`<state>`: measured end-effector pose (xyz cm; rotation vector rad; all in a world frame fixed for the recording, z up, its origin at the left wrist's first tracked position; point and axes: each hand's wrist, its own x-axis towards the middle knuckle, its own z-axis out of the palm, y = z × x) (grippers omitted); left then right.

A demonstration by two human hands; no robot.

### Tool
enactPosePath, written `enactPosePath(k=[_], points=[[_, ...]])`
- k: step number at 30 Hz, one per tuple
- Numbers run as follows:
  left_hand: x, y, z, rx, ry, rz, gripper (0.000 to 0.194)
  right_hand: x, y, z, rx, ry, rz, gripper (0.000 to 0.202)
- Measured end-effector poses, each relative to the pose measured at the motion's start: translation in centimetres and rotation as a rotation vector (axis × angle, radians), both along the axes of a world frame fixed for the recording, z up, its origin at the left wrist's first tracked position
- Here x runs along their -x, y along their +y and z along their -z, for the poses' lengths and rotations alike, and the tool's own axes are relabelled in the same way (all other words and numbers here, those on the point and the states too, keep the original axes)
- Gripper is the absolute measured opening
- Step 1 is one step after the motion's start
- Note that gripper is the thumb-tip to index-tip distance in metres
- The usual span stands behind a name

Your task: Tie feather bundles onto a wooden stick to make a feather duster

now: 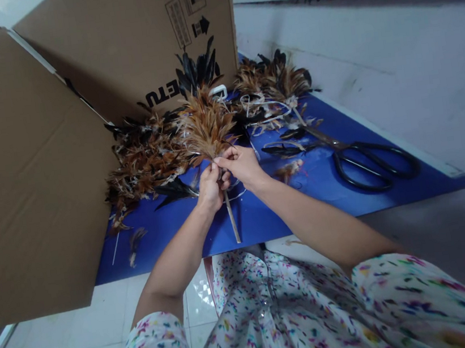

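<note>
One feather duster (208, 123), towards the near edge of the blue tabletop (258, 222): my left hand (212, 188) and right hand (240, 164) pinch its neck, apparently binding feathers; next move likely calls for steady tension.

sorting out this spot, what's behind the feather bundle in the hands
Behind the bundle stands cardboard, its lettering partly covered. A white object peeks out at the bundle's right edge. How far it extends, and whatever else the bundle covers, can't be seen.
</note>
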<state>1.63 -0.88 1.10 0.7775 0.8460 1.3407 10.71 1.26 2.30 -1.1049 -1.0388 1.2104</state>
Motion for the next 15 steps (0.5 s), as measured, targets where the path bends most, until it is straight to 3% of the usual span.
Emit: enactPosePath(k=[15], points=[[0.0,-0.1,0.0,-0.051,0.022,0.031,0.028,-0.4,-0.6,-1.3,0.082,0.072,-0.046,0.025]])
